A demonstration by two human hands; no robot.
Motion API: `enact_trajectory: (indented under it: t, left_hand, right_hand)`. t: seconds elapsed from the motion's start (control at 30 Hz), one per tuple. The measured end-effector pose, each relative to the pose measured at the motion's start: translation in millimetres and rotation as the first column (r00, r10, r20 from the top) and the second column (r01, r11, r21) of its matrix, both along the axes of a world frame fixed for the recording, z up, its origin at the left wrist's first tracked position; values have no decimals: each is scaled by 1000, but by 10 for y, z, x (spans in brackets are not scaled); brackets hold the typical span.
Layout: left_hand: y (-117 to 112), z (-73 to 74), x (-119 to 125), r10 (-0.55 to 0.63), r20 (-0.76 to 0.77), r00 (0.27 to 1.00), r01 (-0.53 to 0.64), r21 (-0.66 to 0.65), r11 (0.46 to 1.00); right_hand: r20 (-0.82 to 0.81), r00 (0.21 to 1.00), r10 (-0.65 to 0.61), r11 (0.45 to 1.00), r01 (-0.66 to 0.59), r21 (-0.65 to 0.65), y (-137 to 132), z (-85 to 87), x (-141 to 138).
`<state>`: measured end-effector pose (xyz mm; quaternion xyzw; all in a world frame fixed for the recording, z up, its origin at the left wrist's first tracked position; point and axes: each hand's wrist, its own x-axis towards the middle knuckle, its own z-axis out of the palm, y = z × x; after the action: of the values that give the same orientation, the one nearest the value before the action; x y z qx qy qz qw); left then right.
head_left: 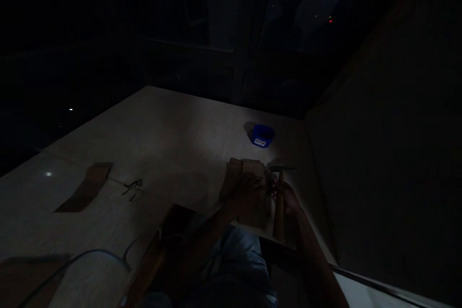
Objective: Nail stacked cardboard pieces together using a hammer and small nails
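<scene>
- From where I stand, the right forearm reaches up from the near edge, and the right hand (288, 196) is wrapped around the wooden handle of a hammer (278, 219).
- That grip is narrow, fingers curled about the handle; the dark hammer head points away from the person, and the handle's butt towards them.
- The left arm slants across the person's front, with the left hand (247, 188) palm down over some brown pieces (252, 167), wood or cardboard, just beside the hammer. In this gloom I can't tell whether its grip pinches anything.
- Brown pieces and hammer are both at the near, right-hand part of the pale surface (187, 130).
- Beyond them sits a blue container (263, 137) with a white label on its near side; there's print there, too small to read.
- Well off to the person's left lie a brown strip (86, 187) and, near it, some thin dark bits (133, 184).
- A cable (99, 252) curves across the near left.
</scene>
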<state>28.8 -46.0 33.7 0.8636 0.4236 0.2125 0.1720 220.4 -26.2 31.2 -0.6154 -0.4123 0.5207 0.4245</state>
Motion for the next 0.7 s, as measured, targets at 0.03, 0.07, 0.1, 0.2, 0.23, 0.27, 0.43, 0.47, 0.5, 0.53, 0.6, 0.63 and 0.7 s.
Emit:
enact_trajectory:
  t: [0.03, 0.07, 0.1, 0.2, 0.23, 0.27, 0.43, 0.47, 0.5, 0.53, 0.6, 0.63, 0.7]
  left_hand:
    - [26, -37, 35, -24, -12, 1000, 24, 3, 1000]
    - [40, -72, 45, -41, -17, 999, 42, 9, 999]
    - [44, -103, 38, -27, -8, 1000, 27, 13, 1000]
    - [26, -179, -9, -37, 23, 999, 37, 26, 999]
    - [21, -204, -19, -44, 34, 998, 43, 30, 999]
    - [21, -231, -23, -49, 44, 998, 47, 30, 998]
    - [79, -385, -15, 16, 130, 991, -13, -23, 1000]
    - [91, -402, -28, 40, 152, 988, -34, -42, 999]
    - [100, -411, -51, 66, 175, 982, -57, -55, 997]
    - [104, -410, -83, 88, 198, 976, -78, -60, 995]
    - [98, -389, -164, 131, 237, 963, -124, -45, 991]
    - [90, -374, -206, 161, 251, 955, -159, -31, 987]
    - [70, -354, -278, 268, 263, 927, -271, -25, 962]
  right_hand:
    - [-21, 1000, 10, 1000, -10, -12, -4, 14, 4]
    - [-56, 998, 18, 999, -20, -26, -10, 29, 9]
    - [-91, 996, 22, 999, -26, -40, -19, 45, 16]
    - [-161, 987, 12, 998, -21, -53, -57, 101, 53]
    - [-176, 984, 8, 999, -17, -51, -73, 121, 71]
    - [-189, 982, 6, 999, -15, -48, -91, 141, 90]
    - [-154, 988, -3, 999, -4, -46, -229, 199, 158]
    - [-132, 991, -8, 999, 1, -52, -267, 198, 160]
    - [-109, 994, -12, 998, 6, -58, -306, 193, 157]
    - [-89, 996, -15, 998, 9, -63, -344, 184, 151]
    - [-56, 998, -20, 998, 16, -65, -410, 162, 133]
    - [-41, 999, -22, 998, 20, -61, -436, 150, 123]
    - [-13, 999, -30, 999, 29, -43, -469, 126, 103]
